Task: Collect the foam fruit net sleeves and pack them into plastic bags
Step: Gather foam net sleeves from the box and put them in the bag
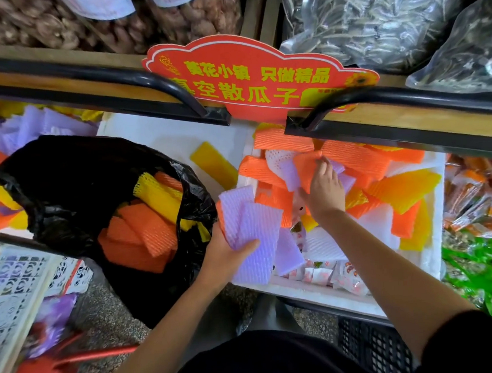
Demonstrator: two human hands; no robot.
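head view: the left hand (228, 253) is near the middle, thumb and fingers curled round a stack of purple sleeves (250, 229), grasping it over the near-left corner of the white box (332, 296). the right hand (324, 193), at 1 o'clock from the left one, reaches into the box and pinches an orange sleeve (307, 165) by its edge; a purple piece lies just under the fingers. loose sleeves in orange, yellow, white and purple fill the box, heaped most toward 3 o'clock. small packets (325, 273) show on its floor at 6 o'clock from the right hand.

the black bag (75, 191) stands open at 9 o'clock from the left hand, just beside the box. inside it lie orange sleeves (138, 239) and a yellow roll (156, 192). one yellow sleeve (213, 165) lies flat on a white surface at 12 o'clock from the left hand, between bag and box.

a red sign (255, 79) with yellow characters stands at 12 o'clock of the frame, between two black rails. clear sacks of seeds (373, 20) fill the 1 o'clock corner. more purple, orange and yellow sleeves lie at 9 o'clock, behind the bag. a black crate (373, 348) sits on the floor at 5 o'clock.
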